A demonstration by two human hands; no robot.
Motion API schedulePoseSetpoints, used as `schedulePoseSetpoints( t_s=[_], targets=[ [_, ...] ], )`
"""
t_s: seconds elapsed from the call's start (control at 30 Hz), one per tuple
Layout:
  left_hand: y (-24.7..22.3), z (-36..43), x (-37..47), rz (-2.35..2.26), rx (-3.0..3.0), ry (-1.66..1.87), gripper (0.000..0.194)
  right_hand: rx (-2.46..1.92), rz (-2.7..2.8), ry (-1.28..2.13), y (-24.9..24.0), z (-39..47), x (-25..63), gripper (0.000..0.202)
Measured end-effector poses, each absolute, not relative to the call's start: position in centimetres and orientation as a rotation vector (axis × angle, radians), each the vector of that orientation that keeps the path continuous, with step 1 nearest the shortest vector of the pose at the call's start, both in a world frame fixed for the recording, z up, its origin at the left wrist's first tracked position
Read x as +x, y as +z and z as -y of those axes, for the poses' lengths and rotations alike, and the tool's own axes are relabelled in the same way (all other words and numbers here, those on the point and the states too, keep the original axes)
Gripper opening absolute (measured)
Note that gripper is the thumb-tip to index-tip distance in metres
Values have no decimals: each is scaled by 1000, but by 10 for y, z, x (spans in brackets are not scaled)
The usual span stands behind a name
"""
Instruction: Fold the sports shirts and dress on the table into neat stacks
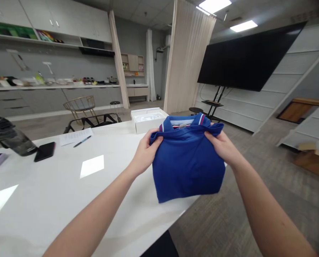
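A blue polo shirt (188, 160) with a striped collar hangs folded between my two hands, over the right edge of the white table. My left hand (148, 148) is closed on its upper left corner, thumb in front and fingers behind. At the upper right corner, my right hand (223, 144) pinches the cloth in the same way. The collar, edged in red and white, stands up behind the folded top edge. Whether the shirt's lower edge touches the table, I cannot tell. Just behind the shirt sits an open white box (146, 125) with something pale inside.
On the white table (108, 200) lie a pen (82, 141), a paper sheet (75, 137) and a black phone (45, 151). A dark bottle (12, 137) is at the left. Chairs stand beyond the table; a large screen (247, 57) is at the right.
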State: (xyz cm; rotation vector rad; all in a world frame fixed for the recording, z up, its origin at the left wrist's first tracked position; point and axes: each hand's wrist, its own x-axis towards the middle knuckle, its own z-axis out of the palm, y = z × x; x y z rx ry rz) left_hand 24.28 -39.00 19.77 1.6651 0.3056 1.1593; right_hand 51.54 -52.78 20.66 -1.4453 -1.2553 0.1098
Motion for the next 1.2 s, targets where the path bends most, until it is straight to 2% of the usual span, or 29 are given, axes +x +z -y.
schedulePoseSetpoints(
  t_s=[0.1, 0.17, 0.3, 0.37, 0.47, 0.63, 0.7, 0.8, 0.9, 0.97, 1.07, 1.2],
  targets=[
    [194, 380, 305, -270, 1494, 1204, 29, -1484, 1361, 78, 232, 505, 579, 38],
    [173, 366, 347, -345, 1361, 1155, 28, -1554, 1386, 52, 223, 478, 614, 35],
    [103, 337, 413, -676, 1015, 692, 32, -1824, 1332, 177, 150, 432, 653, 31],
    [72, 328, 430, -806, 932, 634, 36, -1898, 1272, 219, 113, 424, 660, 32],
    [54, 319, 436, -743, 1005, 813, 37, -1836, 1260, 160, 93, 425, 671, 36],
    [80, 292, 445, -469, 1199, 1084, 37, -1606, 1297, 4, 129, 407, 699, 38],
    [84, 275, 454, -499, 1216, 1126, 38, -1593, 1283, -27, 136, 386, 705, 39],
    [66, 254, 463, -788, 1365, 1092, 45, -1757, 1248, -29, 117, 357, 706, 39],
    [31, 250, 458, -1157, 1540, 970, 72, -2049, 1167, 111, 76, 348, 705, 47],
    [12, 258, 450, -1228, 1509, 921, 82, -2167, 1096, 196, 54, 354, 709, 55],
    [-4, 281, 441, -1081, 1249, 845, 73, -2188, 982, 288, 42, 374, 720, 66],
    [-8, 310, 442, -825, 1012, 713, 67, -2118, 896, 630, 52, 405, 729, 71]
  ],
)
